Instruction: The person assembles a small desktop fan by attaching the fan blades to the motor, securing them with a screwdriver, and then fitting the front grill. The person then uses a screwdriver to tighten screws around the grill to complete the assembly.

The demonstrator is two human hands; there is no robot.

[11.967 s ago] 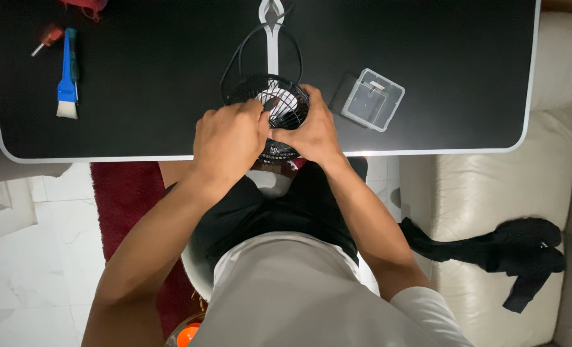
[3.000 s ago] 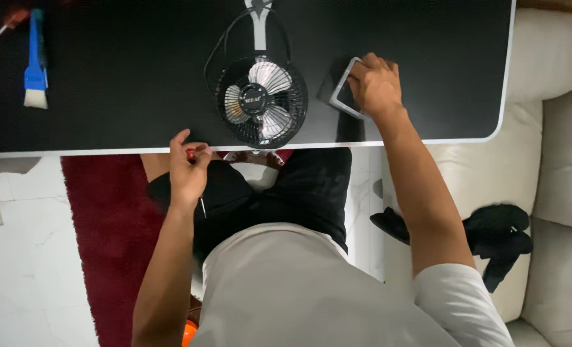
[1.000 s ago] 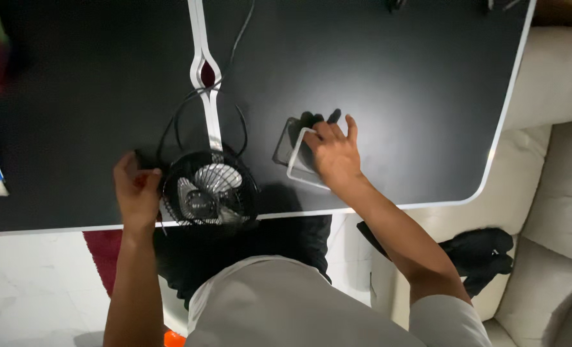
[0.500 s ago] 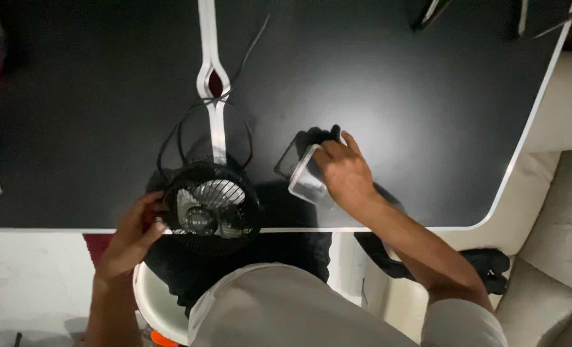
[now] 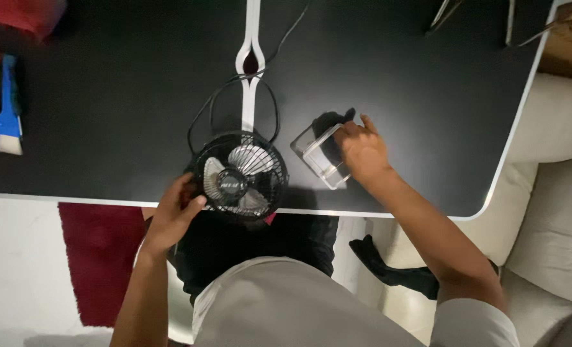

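A small black desk fan (image 5: 239, 177) with silver blades lies grille-up at the near edge of the black desk (image 5: 118, 96), its cable looping behind it. My left hand (image 5: 173, 215) grips the fan's left rim. A clear square plastic box (image 5: 319, 156) sits to the right of the fan. My right hand (image 5: 362, 150) rests on the box's right side, fingers spread over it.
A blue-handled brush (image 5: 8, 109) lies at the desk's far left, with a red object (image 5: 22, 11) beyond it. A white strip with a slot (image 5: 251, 58) runs down the desk's middle. A cream sofa (image 5: 556, 193) stands to the right, with dark cloth (image 5: 395, 270) on the floor and a red rug (image 5: 96, 257) at the left.
My left hand has closed on the fan's left rim. My right hand has shifted on the clear box, which now lies flatter on the desk.
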